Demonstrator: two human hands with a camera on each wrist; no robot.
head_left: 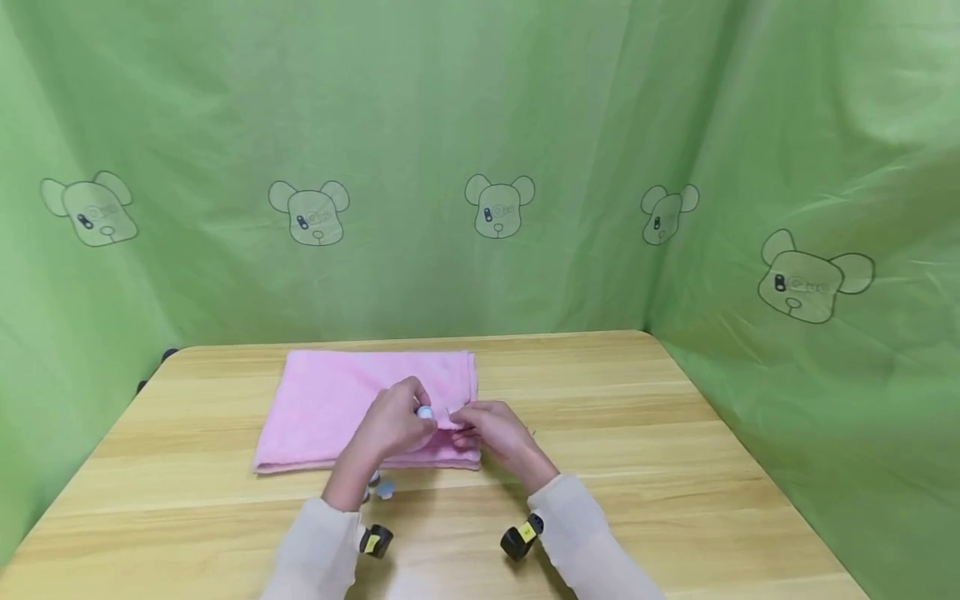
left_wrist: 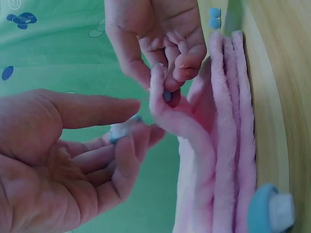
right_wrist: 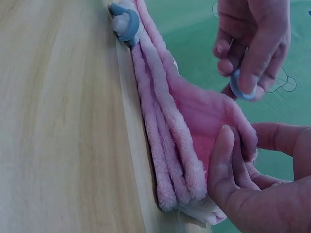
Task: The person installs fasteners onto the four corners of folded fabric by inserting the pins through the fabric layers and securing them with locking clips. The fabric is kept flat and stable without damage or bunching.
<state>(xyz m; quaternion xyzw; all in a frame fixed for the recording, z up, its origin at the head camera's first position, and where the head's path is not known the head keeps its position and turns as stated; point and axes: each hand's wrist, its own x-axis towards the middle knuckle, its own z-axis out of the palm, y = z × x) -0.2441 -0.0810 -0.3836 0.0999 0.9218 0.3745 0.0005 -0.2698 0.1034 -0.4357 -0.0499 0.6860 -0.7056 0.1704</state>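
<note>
Folded pink towel [head_left: 352,404] lies flat on the wooden table [head_left: 637,467], its long axis running left to right across me, folded edges stacked toward my near side. Its near right corner is lifted off the stack.

My left hand [head_left: 390,425] pinches a small blue-and-white pin [head_left: 425,412] between thumb and fingertips, closed on it, just above the raised corner. In the left wrist view the pin [left_wrist: 122,130] sits under my thumb and points rightward at the towel [left_wrist: 214,160]; a thin metal shaft shows between it and the cloth.

My right hand [head_left: 498,433] clamps the lifted corner of the towel, fingers curled around the plush edge. The right wrist view shows my right hand [right_wrist: 252,189] pressed along the fold of the towel [right_wrist: 180,131], with the left hand [right_wrist: 255,43] and its pin [right_wrist: 241,90] hovering close above.

Surface: pale wood grain, light planks, rounded corners. Green fabric backdrop [head_left: 480,125] printed with bear heads wraps three sides.

View differences: the head view shows two more blue pins [head_left: 380,486] on the table by my left wrist, near the towel's front edge. The left wrist view shows one of those pins [left_wrist: 269,213] close up against the towel's layers; the right wrist view shows it too [right_wrist: 124,22]. Only the wrist views reveal the towel's separate layers.
</note>
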